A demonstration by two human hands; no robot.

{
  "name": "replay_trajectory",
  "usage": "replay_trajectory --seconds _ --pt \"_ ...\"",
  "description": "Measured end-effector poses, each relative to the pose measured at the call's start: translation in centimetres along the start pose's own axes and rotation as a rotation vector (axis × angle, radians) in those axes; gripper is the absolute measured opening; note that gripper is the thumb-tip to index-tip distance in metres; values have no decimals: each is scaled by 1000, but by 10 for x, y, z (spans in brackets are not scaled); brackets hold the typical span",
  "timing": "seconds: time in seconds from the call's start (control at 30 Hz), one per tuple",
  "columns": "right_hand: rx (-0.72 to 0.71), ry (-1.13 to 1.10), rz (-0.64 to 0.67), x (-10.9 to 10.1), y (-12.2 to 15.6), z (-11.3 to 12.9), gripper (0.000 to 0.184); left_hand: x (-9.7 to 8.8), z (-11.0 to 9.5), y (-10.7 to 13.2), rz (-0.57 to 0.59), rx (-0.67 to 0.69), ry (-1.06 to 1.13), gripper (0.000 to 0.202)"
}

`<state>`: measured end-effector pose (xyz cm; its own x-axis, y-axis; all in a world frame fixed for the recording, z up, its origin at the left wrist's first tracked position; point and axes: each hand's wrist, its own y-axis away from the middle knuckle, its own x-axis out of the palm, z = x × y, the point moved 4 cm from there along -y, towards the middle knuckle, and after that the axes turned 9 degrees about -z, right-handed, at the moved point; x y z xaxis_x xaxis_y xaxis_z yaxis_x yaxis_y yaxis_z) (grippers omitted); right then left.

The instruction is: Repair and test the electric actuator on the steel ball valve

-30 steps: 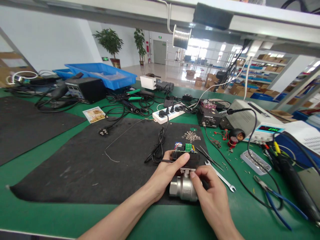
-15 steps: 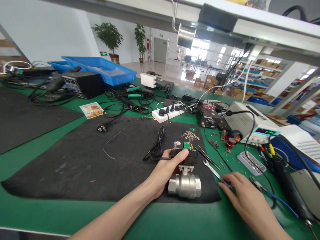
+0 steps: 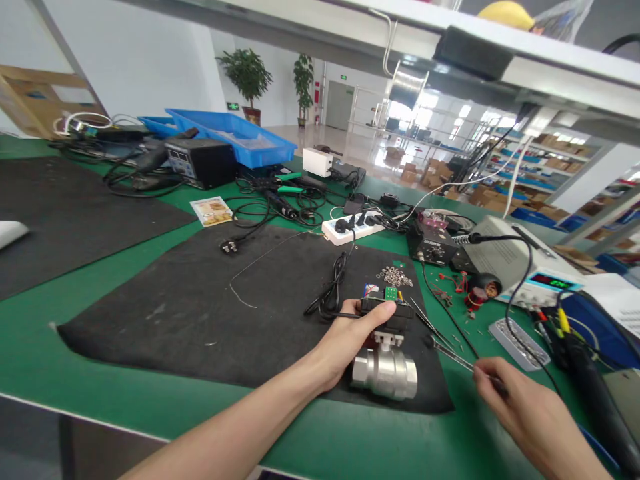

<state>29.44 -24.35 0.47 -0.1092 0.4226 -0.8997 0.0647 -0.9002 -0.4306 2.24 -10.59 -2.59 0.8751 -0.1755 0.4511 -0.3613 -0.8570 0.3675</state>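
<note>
Valve (image 3: 385, 375) of bare metal sits on the black mat (image 3: 165, 307), close to the mat's near right corner; a black housing (image 3: 399, 320) is mounted on top of it, with a green circuit board (image 3: 391, 293) showing at the housing's upper side. The left hand (image 3: 345, 337) has its grip closed around the housing from the left, thumb pressed across the face turned to the person; the right hand (image 3: 517, 397) has its grip pinching one end of a wrench (image 3: 454, 353), whose other end points back toward the valve, by the mat's right edge; whether the wrench is clear of the bench (image 3: 400, 443) I cannot tell.

Near the mat's far right corner lies a heap of small metal rings (image 3: 395, 276); thin metal tools (image 3: 430, 323) lie between the housing and the wrench; a looped black cable (image 3: 330, 293) rests left of the housing; a white power strip (image 3: 333, 233) lies at the mat's far edge; a small tray (image 3: 537, 363) of tiny parts stands beyond the right hand, to the right of the mat.
</note>
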Motion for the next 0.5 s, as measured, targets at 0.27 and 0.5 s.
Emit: replay_trajectory --seconds 0.27,0.5 --pt "-141 -63 -256 -83 -38 72 36 2 -1 1 3 7 1 66" --pt "-423 -98 -220 -71 -53 126 19 1 0 0 -4 12 -17 64"
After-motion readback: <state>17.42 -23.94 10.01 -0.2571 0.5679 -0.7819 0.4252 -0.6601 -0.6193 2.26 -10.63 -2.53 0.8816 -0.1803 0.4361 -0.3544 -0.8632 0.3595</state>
